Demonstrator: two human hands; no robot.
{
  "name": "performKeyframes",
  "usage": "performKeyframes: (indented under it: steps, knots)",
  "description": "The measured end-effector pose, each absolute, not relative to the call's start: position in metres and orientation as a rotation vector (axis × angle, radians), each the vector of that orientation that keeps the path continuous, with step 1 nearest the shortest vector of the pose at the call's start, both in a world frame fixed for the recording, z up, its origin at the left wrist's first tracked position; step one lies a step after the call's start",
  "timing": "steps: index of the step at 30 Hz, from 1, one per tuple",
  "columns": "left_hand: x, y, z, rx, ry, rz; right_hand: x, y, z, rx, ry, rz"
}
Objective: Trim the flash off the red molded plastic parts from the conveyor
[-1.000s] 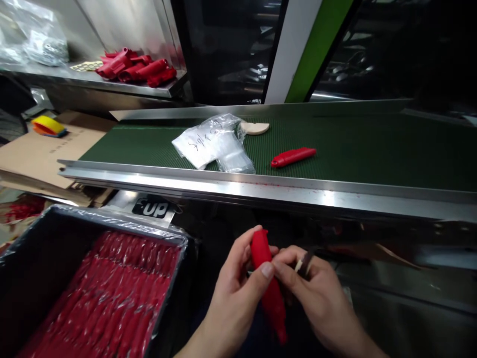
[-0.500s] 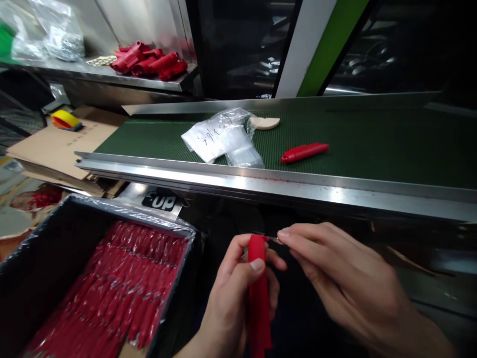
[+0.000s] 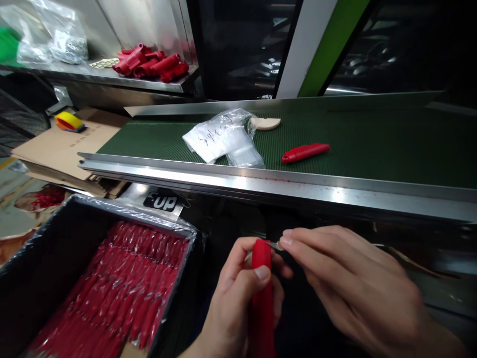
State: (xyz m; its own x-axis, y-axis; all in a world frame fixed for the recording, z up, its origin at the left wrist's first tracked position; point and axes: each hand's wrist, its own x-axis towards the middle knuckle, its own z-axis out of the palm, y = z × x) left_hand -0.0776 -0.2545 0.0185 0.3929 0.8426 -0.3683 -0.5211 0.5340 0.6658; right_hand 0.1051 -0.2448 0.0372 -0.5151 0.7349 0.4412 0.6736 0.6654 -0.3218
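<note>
My left hand (image 3: 238, 293) is wrapped round a long red plastic part (image 3: 263, 303), held upright with the thumb across its front. Between the fingertips of my right hand (image 3: 350, 278) is a small pointed metal blade (image 3: 275, 245). The blade's tip meets the top right edge of the red part; its rear end is hidden in my fingers. Another red part (image 3: 305, 152) lies on the green conveyor belt (image 3: 372, 149) beyond my hands.
On the belt are plastic bags (image 3: 223, 139) and a cream half-round piece (image 3: 265, 123). A lined box (image 3: 182, 231) of bagged red parts stands at left. More red pieces (image 3: 151, 62) lie on a metal shelf (image 3: 164, 85). The belt's metal rail (image 3: 298, 188) runs before my hands.
Both hands have shifted slightly right and down. The small red shaving seen at the blade and top edge no longer shows. My holds are the same.
</note>
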Motion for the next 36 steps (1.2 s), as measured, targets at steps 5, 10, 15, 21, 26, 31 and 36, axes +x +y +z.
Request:
performKeyframes:
  steps: [5, 10, 15, 21, 26, 31, 36]
  knots:
    - [-0.078, -0.255, 0.015, 0.476, 0.716, 0.918, 0.106, -0.245, 0.038, -1.092, -2.324, 0.125]
    - [-0.078, -0.255, 0.017, 0.433, 0.778, 0.875, 0.104, -0.246, 0.036, -1.074, -2.286, 0.127]
    - [-0.075, -0.253, 0.021, 0.391, 0.799, 0.941, 0.104, -0.249, 0.032, -1.056, -2.317, 0.129]
    - [-0.076, -0.251, 0.024, 0.283, 0.876, 0.887, 0.104, -0.253, 0.035, -1.038, -2.426, 0.093]
    - [-0.078, -0.244, 0.026, 0.372, 0.862, 0.890, 0.098, -0.256, 0.039, -0.998, -2.423, 0.031]
    - [-0.077, -0.236, 0.026, 0.435, 0.832, 0.948, 0.095, -0.259, 0.038, -0.970, -2.416, 0.012]
    - [-0.075, -0.230, 0.025, 0.453, 0.810, 0.972, 0.095, -0.262, 0.038, -0.941, -2.435, 0.024]
